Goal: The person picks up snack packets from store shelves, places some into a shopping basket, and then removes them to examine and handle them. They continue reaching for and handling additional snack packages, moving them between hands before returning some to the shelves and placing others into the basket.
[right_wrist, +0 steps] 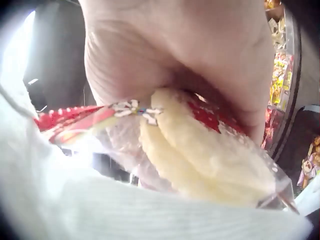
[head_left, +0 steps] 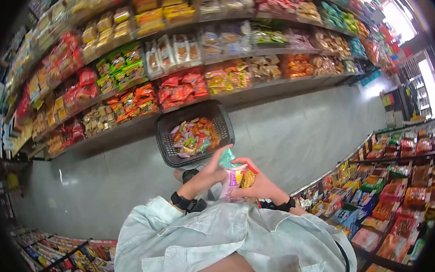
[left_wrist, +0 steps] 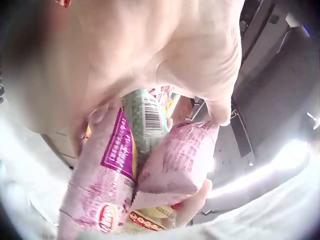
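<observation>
In the head view both hands meet in front of my chest around a small bundle of snack packets. My left hand [head_left: 209, 174] grips a pink-and-purple packet [head_left: 232, 179] and a pale green packet [head_left: 226, 158]. In the left wrist view the pink packet [left_wrist: 107, 170] lies under the palm [left_wrist: 165, 45], with the green packet [left_wrist: 145, 120] showing its barcode. My right hand [head_left: 264, 186] holds a red-and-clear packet [head_left: 249, 177] of pale round crackers [right_wrist: 200, 150], fingers curled over its top.
A black shopping basket [head_left: 163, 142] with several snack packets stands on the grey floor just ahead. Long shelves [head_left: 181, 84] of packaged snacks run across the far side, and another rack [head_left: 388, 196] stands close on the right.
</observation>
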